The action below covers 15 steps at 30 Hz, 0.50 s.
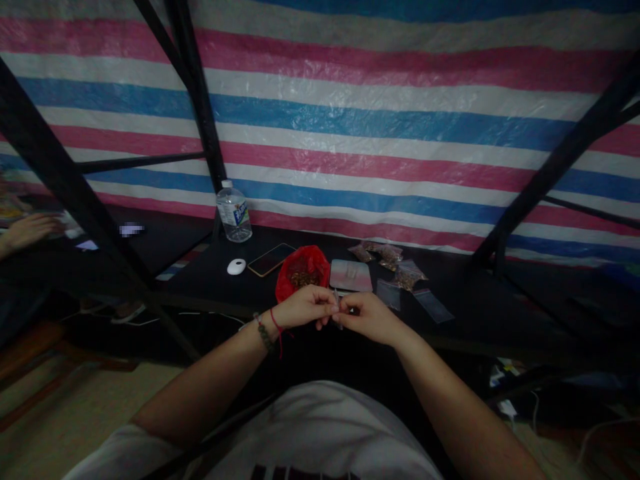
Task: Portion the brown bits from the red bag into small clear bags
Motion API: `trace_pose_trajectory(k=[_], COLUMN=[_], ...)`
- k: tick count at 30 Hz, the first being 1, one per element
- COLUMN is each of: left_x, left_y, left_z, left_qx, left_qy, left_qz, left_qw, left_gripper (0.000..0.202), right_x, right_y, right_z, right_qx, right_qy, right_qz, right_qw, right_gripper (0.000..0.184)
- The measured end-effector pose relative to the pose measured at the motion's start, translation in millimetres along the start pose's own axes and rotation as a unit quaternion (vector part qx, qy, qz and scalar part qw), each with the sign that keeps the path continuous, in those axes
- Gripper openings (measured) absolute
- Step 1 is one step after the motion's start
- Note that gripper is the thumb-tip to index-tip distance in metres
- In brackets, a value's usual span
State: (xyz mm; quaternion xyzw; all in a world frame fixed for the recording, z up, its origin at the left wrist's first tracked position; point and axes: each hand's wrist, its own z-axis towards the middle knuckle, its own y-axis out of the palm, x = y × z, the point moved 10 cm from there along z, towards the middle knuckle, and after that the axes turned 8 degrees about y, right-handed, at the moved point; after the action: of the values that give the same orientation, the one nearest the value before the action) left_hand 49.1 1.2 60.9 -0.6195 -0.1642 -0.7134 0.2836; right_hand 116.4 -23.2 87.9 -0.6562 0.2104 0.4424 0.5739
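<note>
Plastic bag (pixel 338 309), one, small, greyish and see-through, seen nearly edge-on as a narrow upright strip; contents, if any, cannot be made out. Location: between the two hands, at the front edge of the bench (pixel 475 303), near the middle.

Hands, two. Left hand (pixel 311 307): thumb and fingers pinched on the plastic bag; wrist with one dark beaded bracelet (pixel 265 332) and one red cord (pixel 277 325). Right hand (pixel 369 316): fingers curled, thumb and forefinger pinching the same bag from the opposite side.

Red bag (pixel 281 280), one, open-mouthed, just behind the left hand, holding brown loose pieces (pixel 304 279).

Scale (pixel 345 283), one, pale square plate, between red bag and filled bags; a lighter patch on it may be an object or a reflection.

Filled bags (pixel 411 275), clear, brownish contents, at least three, towards the rear edge; overlap hides the exact count.

Flat bags (pixel 434 306), clear, two, near the front edge, right of the scale.

Phone (pixel 271 261), one; white oval device (pixel 237 267), one: both left of the red bag.

Bottle (pixel 234 215), one, clear, white-capped, upright at the rear left corner.
</note>
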Motion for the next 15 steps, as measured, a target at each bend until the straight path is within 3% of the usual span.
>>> trace_pose_trajectory(k=[6,10,15], left_x=[-4,-11,-12], left_y=[-2.0,-8.9,-24.0], left_z=[1,2,-3], left_qx=[-0.001,0.052,0.105], left_qy=[-0.011,-0.051,-0.087], left_qz=[0.0,0.093,0.294], left_qw=[1.0,0.993,0.946], left_gripper=[0.031,0.016,0.014], right_x=[5,18,24], right_y=[7,5,-11], right_z=[4,10,10], right_qx=[-0.032,0.037,0.14], right_qy=[-0.012,0.028,0.075], right_qz=[0.018,-0.074,-0.235], right_qw=[0.999,0.996,0.959], right_gripper=[0.025,0.023,0.024])
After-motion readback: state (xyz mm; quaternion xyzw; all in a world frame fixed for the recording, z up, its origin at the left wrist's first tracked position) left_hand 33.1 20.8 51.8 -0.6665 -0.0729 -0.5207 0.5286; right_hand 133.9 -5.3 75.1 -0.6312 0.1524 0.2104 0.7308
